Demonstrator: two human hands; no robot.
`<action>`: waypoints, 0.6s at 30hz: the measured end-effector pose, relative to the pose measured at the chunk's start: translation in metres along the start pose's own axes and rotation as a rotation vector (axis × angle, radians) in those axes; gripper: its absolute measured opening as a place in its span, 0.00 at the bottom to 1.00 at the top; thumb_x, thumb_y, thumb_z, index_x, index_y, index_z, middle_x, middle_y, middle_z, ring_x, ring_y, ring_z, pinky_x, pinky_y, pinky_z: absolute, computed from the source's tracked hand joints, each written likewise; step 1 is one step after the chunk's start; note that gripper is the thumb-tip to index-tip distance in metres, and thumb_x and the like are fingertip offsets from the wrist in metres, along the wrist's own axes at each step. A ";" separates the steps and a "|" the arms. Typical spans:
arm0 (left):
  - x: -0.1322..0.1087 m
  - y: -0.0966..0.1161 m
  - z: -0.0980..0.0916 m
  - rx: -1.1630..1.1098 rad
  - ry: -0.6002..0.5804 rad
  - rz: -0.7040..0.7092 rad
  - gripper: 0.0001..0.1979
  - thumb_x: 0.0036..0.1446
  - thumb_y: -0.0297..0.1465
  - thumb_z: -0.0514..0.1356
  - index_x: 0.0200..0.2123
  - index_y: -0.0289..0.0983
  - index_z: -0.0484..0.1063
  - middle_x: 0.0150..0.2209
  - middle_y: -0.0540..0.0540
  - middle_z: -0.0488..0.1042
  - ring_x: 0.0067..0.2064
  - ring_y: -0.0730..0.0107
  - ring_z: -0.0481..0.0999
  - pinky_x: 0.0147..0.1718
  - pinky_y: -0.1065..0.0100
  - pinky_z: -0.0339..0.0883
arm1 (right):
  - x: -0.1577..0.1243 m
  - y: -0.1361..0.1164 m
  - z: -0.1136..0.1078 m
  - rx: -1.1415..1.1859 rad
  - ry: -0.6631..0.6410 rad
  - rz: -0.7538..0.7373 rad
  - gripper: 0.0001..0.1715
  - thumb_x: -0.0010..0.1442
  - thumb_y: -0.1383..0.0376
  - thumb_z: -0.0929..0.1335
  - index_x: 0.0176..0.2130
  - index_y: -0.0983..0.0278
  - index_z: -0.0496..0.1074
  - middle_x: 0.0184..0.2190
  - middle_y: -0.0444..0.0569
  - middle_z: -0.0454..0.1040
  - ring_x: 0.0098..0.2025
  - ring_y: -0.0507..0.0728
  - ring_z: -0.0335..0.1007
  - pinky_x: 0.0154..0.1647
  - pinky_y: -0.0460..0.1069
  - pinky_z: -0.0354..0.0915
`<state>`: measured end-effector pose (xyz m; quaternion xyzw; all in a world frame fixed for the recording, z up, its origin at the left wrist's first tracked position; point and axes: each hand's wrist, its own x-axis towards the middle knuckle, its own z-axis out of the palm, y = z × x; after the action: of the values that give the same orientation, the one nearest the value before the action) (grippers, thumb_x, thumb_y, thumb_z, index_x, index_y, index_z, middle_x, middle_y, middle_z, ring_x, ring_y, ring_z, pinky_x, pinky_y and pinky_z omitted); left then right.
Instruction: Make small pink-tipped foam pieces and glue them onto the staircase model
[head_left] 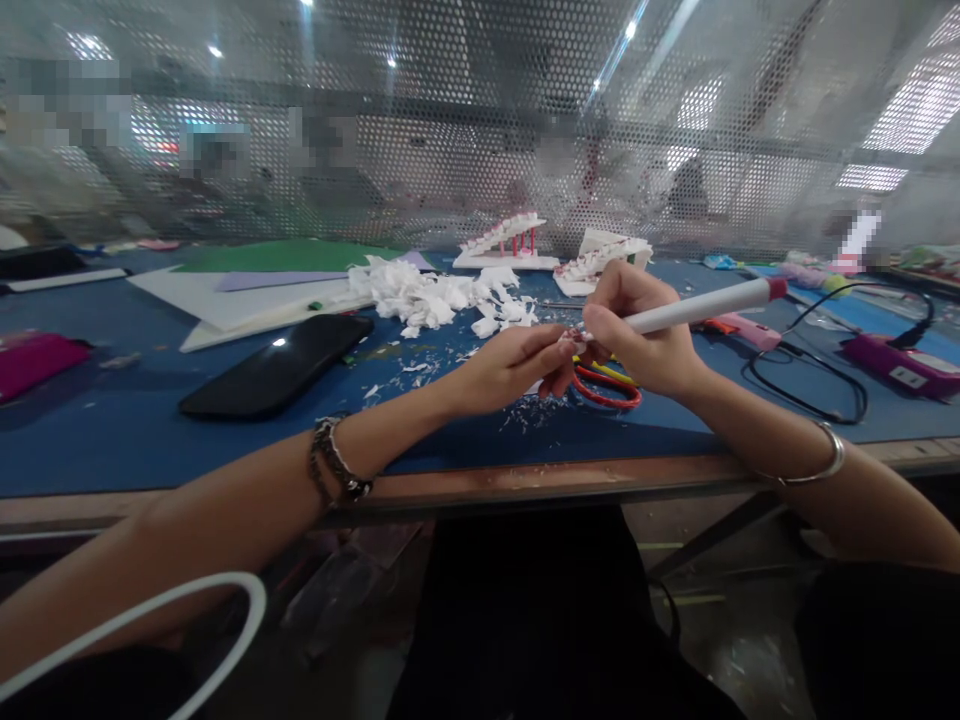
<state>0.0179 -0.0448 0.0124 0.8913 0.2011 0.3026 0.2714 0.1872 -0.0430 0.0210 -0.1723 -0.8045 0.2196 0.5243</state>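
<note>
My right hand (645,335) is closed round a thick white pen-shaped tool (709,304) with a red end. Its tip points down-left and is hidden by the fingers. Pinched in the fingers of my left hand (495,372) is a small white piece with red marks (576,338); its shape is too small to make out. The fingertips of both hands meet at this piece, over the front part of the blue-topped table. Just below them lie scissors with red and yellow handles (609,392), partly covered by my hands, among fine white shavings (529,418).
Behind my hands sit a heap of white scraps (420,292) and two white models (501,258) with red parts. A black phone-like slab (277,368) and coloured sheets (277,256) are at left. A purple device (904,365) with a black cable (810,412) lies right. Perforated metal (480,120) stands behind.
</note>
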 end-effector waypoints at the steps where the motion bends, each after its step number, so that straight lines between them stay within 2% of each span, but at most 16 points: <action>1: 0.000 0.000 0.000 0.004 -0.001 -0.005 0.14 0.61 0.33 0.44 0.25 0.35 0.60 0.20 0.52 0.65 0.21 0.80 0.63 0.23 0.76 0.60 | 0.000 0.001 0.000 -0.018 0.003 0.001 0.11 0.56 0.66 0.63 0.24 0.62 0.57 0.18 0.38 0.59 0.18 0.45 0.59 0.15 0.43 0.57; 14: 0.000 0.001 0.001 0.006 0.010 -0.012 0.16 0.61 0.35 0.44 0.24 0.35 0.60 0.18 0.54 0.63 0.19 0.81 0.62 0.22 0.77 0.58 | -0.001 0.000 -0.002 -0.045 0.059 -0.054 0.12 0.56 0.63 0.63 0.24 0.61 0.57 0.18 0.38 0.58 0.19 0.46 0.54 0.16 0.44 0.54; 18: -0.001 -0.002 0.001 0.039 0.020 -0.017 0.16 0.61 0.34 0.44 0.23 0.35 0.59 0.17 0.54 0.62 0.19 0.81 0.60 0.22 0.76 0.56 | -0.001 -0.001 -0.001 -0.057 0.037 -0.057 0.11 0.55 0.66 0.64 0.24 0.62 0.57 0.19 0.39 0.58 0.20 0.45 0.54 0.16 0.43 0.54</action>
<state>0.0175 -0.0439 0.0101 0.8914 0.2174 0.3053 0.2547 0.1885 -0.0442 0.0211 -0.1684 -0.8050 0.1785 0.5401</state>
